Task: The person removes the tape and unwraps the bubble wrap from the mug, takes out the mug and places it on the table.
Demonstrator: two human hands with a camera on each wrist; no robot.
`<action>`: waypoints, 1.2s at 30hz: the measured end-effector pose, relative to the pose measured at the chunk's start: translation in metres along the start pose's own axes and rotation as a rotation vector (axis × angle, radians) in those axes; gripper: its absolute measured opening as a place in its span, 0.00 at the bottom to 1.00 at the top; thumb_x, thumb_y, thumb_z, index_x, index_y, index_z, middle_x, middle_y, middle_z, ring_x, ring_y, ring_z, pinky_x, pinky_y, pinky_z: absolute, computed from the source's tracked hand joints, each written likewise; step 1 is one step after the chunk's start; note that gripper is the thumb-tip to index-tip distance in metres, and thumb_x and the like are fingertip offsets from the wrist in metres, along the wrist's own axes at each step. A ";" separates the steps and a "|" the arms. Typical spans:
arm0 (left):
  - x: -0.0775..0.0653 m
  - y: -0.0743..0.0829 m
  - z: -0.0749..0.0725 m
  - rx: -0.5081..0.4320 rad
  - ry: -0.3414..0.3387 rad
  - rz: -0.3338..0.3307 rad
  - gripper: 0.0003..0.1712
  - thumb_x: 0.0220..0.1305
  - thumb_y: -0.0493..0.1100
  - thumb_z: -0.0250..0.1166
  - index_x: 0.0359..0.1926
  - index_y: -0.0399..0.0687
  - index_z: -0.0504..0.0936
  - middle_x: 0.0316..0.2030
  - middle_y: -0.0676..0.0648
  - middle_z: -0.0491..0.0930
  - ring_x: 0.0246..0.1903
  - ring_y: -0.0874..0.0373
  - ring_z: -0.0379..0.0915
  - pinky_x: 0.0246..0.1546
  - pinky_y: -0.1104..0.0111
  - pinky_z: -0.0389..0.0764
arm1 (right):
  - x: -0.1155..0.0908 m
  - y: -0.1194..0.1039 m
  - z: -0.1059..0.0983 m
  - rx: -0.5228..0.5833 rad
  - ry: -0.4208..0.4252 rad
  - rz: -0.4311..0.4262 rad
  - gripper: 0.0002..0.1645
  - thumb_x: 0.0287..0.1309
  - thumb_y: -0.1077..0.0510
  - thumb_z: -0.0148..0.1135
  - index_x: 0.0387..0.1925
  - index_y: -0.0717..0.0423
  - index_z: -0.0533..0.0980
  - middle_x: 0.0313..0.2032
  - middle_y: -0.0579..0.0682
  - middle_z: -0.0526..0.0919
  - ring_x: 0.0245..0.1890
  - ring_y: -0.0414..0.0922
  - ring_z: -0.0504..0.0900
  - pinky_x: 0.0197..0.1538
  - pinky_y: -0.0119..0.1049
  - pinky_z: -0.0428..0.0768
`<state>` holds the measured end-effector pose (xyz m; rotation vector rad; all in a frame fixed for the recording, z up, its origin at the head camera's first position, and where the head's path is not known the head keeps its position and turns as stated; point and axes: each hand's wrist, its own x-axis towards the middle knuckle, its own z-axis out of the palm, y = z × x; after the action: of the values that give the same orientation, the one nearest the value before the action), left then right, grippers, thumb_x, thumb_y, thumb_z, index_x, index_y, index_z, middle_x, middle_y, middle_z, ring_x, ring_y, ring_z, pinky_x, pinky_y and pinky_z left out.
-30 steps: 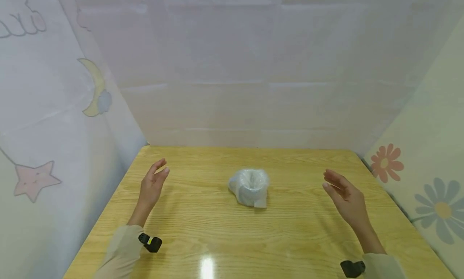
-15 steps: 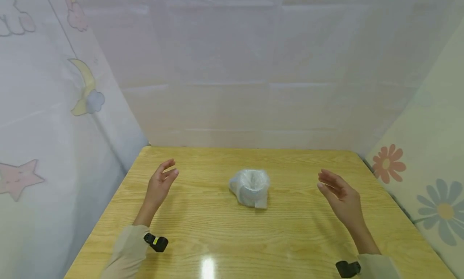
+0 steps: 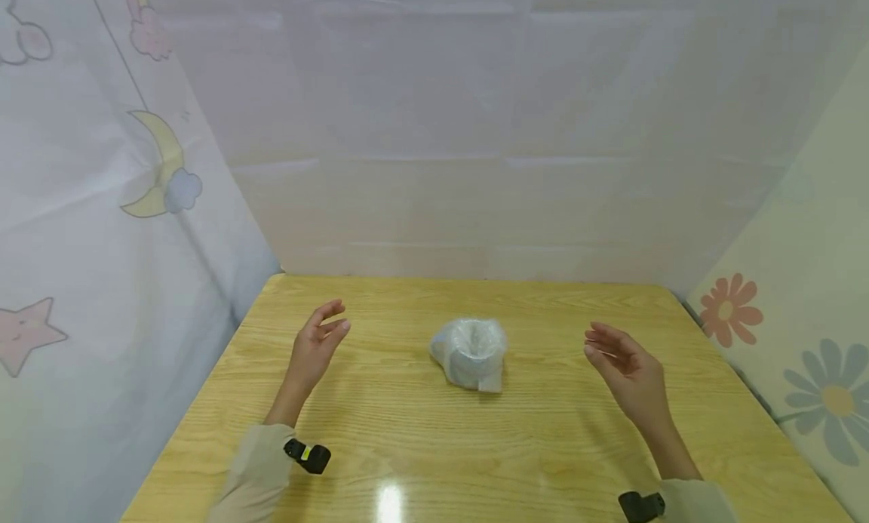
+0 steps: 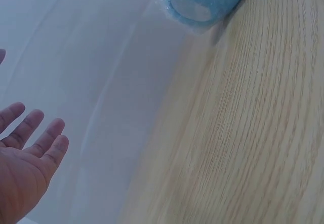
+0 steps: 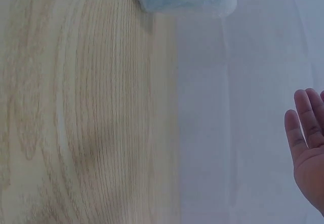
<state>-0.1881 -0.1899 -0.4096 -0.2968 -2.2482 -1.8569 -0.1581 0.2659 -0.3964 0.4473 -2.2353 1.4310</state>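
Observation:
A mug wrapped in bubble wrap (image 3: 468, 364) stands on the wooden table, its hollow mouth facing up. Through the wrap in the left wrist view, the mug (image 4: 205, 3) looks blue and shows a looped handle (image 4: 191, 7). My left hand (image 3: 317, 353) is held over the table to the left of it, fingers relaxed and palm turned inward. Across from it, my right hand (image 3: 631, 376) hovers on the other side with loosely bent fingers. Both hands hold nothing and are apart from the mug.
The wooden table (image 3: 407, 447) runs back to a pale sheet (image 3: 434, 130) behind it. Printed sheets with a moon and star (image 3: 54, 266) and flowers (image 3: 808, 281) hang at the left and right. A small black camera sits on each wrist.
Both hands have moved inward toward the mug, the left one to the right and the right one to the left. The mug has stayed in place.

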 end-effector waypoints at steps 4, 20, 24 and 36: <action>0.002 -0.001 0.005 -0.028 0.002 0.027 0.25 0.71 0.33 0.56 0.65 0.28 0.65 0.60 0.31 0.66 0.57 0.37 0.68 0.49 0.76 0.74 | 0.000 -0.001 0.001 -0.001 -0.007 -0.017 0.21 0.58 0.75 0.60 0.55 0.73 0.73 0.46 0.57 0.82 0.46 0.41 0.81 0.46 0.25 0.77; 0.009 -0.002 0.028 -0.114 -0.031 0.066 0.22 0.70 0.32 0.57 0.61 0.26 0.68 0.57 0.30 0.69 0.55 0.38 0.68 0.50 0.75 0.74 | -0.002 0.022 0.020 0.052 -0.014 -0.017 0.20 0.57 0.74 0.63 0.53 0.68 0.76 0.45 0.63 0.81 0.45 0.41 0.81 0.45 0.25 0.78; 0.008 0.002 0.035 -0.099 -0.046 0.072 0.22 0.69 0.32 0.57 0.61 0.25 0.69 0.56 0.29 0.71 0.55 0.35 0.69 0.50 0.74 0.74 | -0.003 0.033 0.027 0.079 -0.027 -0.016 0.19 0.57 0.73 0.64 0.52 0.68 0.77 0.46 0.61 0.81 0.45 0.40 0.81 0.45 0.26 0.78; 0.007 -0.002 0.053 -0.132 -0.073 0.054 0.22 0.69 0.32 0.58 0.61 0.26 0.69 0.56 0.30 0.72 0.55 0.36 0.69 0.51 0.72 0.74 | -0.010 0.038 0.044 0.131 -0.071 0.038 0.17 0.58 0.71 0.64 0.50 0.67 0.78 0.46 0.63 0.81 0.44 0.40 0.81 0.46 0.28 0.79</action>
<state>-0.1976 -0.1377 -0.4194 -0.4497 -2.1441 -2.0007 -0.1772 0.2416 -0.4467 0.5079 -2.2243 1.6114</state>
